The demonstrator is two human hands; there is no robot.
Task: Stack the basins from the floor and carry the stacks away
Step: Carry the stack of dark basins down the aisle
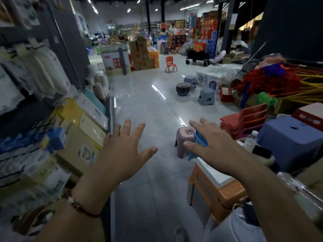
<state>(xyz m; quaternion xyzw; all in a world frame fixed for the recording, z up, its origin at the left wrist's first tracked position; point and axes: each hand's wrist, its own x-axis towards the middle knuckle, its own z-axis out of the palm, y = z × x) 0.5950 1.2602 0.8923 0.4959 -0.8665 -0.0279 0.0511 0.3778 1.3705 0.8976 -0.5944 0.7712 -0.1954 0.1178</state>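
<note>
Both hands raised, fingers spread, holding nothing: left hand (122,151) left of the pink stool (184,142), right hand (212,145) just right. Dark basin (183,88) on floor well beyond stool.

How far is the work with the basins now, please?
Done: cannot tell; no stack is visible. In hand: nothing, left hand and right hand are open and empty. Left: the dark basin sits on the floor far ahead, beside a grey stool.
</note>
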